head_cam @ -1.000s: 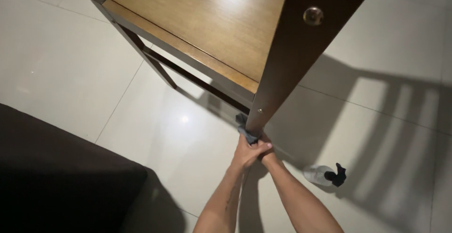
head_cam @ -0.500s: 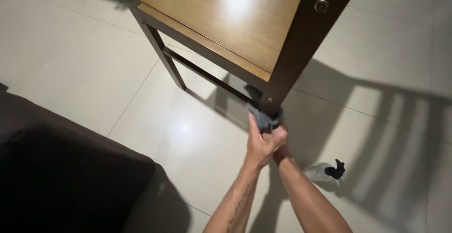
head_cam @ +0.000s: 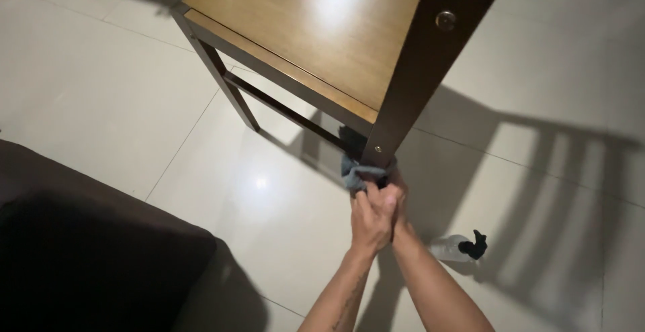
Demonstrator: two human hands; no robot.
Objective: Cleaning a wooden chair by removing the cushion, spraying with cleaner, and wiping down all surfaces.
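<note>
Head view: both hands, left hand (head_cam: pixel 371 216) over right hand (head_cam: pixel 398 201), fingers pressed together, wrap a grey cloth (head_cam: pixel 354 173) round the chair leg (head_cam: pixel 384 147), gripping it for wiping; spray bottle (head_cam: pixel 461 247) lies nearby on the floor (head_cam: pixel 101 83).

Dim, sharp view — glare on the chair seat (head_cam: pixel 336 10), slatted shadow across floor (head_cam: pixel 571 191).

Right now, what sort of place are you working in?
Probably a room in a home, perhaps a dining or living area: glossy pale floor tiles, a wooden chair whose leg both hands wipe with a grey cloth, and a dark upholstered seat.
</note>
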